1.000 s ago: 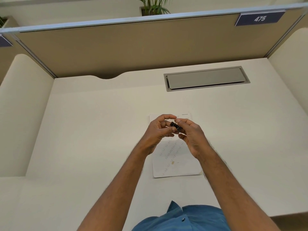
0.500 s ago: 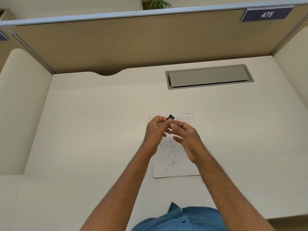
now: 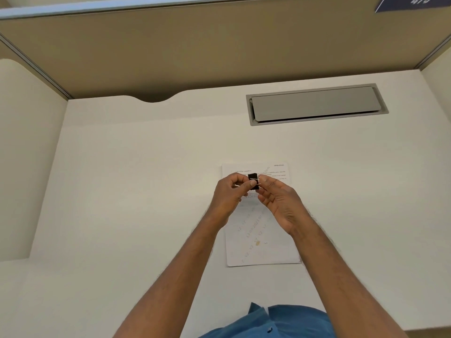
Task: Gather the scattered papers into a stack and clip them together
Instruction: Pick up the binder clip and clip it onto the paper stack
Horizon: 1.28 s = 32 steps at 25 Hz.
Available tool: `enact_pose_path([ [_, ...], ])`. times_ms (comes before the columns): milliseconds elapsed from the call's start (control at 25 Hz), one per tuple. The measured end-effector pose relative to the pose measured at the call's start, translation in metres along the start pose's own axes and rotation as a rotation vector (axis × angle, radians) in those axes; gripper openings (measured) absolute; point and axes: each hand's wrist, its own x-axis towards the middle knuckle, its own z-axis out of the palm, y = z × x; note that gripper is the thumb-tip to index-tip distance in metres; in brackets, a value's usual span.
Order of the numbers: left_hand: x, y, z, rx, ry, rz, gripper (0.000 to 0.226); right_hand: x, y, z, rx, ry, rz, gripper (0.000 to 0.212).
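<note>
1. Papers (image 3: 262, 240) lay on the desk (image 3: 122, 191) as one neat stack, near its front edge and a little right of the middle; no clip was on them yet.
2. Both hands were raised over the far end of the stack, and between them was a small black binder clip (image 3: 253, 181) with thin wire handles.
3. The left hand (image 3: 230, 197) was closed on the clip, with the thumb and the first fingers pinching it from the left side.
4. The right hand (image 3: 279, 203) touched the clip from the right with its fingertips only, at the wire handles; its other fingers were loose and half spread.
5. The clip was therefore at the fingertips of both hands, not deep in a palm, and it seemed to hang above the top edge of the stack, not touching the paper.
6. To do this step well, I think the person should press the two wire handles together to open the clip wide, and push it fully over one edge of the stack.
7. One hand should hold the sheets flat, so that no sheet slides out.
</note>
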Motion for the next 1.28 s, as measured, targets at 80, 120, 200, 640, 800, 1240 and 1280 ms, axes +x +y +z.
enact_pose_path([
  [80,0.012,-0.004,-0.003,0.072,0.083,0.026,0.016,0.01,0.001,-0.001,-0.033,0.025,-0.012,0.037],
  [120,0.019,-0.007,-0.006,0.156,0.158,0.062,0.016,0.016,0.002,-0.001,-0.058,0.042,-0.022,0.035],
  [200,0.036,-0.011,-0.014,0.427,0.297,0.166,0.019,0.03,0.007,-0.002,-0.121,0.082,-0.037,0.033],
  [640,0.109,-0.004,-0.026,1.312,-0.035,0.185,0.081,0.053,0.028,-0.007,-0.224,0.169,-0.073,0.02],
  [800,0.119,0.005,-0.021,1.325,-0.102,0.104,0.08,0.053,0.027,-0.007,-0.215,0.17,-0.074,0.018],
  [1240,0.098,-0.012,-0.02,0.696,0.15,-0.03,0.03,0.05,0.027,-0.004,-0.2,0.168,-0.065,0.022],
  [1280,0.092,-0.02,-0.018,0.487,0.214,-0.071,0.027,0.05,0.028,-0.004,-0.199,0.167,-0.064,0.022],
])
